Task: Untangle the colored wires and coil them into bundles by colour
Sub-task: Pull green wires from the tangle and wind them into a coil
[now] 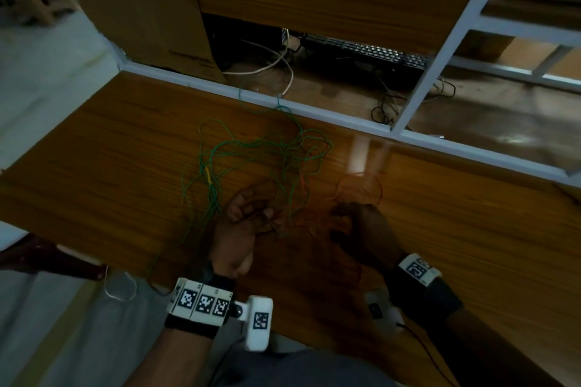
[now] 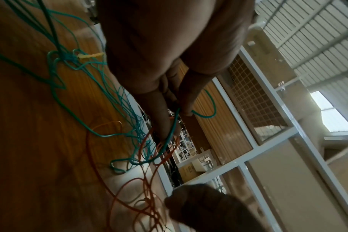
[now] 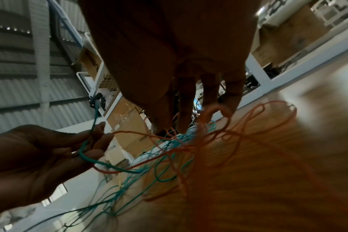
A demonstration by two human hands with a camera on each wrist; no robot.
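Observation:
A loose tangle of green wire (image 1: pixel 251 148) sprawls over the middle of the wooden table (image 1: pixel 110 166), with a yellow connector (image 1: pixel 208 176) in it. Orange wire (image 1: pixel 358 173) lies in loops to its right and crosses into the green. My left hand (image 1: pixel 267 214) pinches a green strand (image 2: pixel 174 124) between thumb and fingers (image 2: pixel 186 108), lifted off the table. In the right wrist view, an orange strand (image 3: pixel 135 132) also passes by the left hand (image 3: pixel 97 138). My right hand (image 1: pixel 339 220) has orange loops (image 3: pixel 213 108) hooked round its curled fingers (image 3: pixel 231 95).
A white frame (image 1: pixel 314 111) runs along the table's far edge. Behind it lie a black keyboard (image 1: pixel 371 53), a cardboard box (image 1: pixel 141 19) and loose cables (image 1: pixel 276 69). Green strands hang over the near edge at left, beside a thin white cord (image 1: pixel 121 287).

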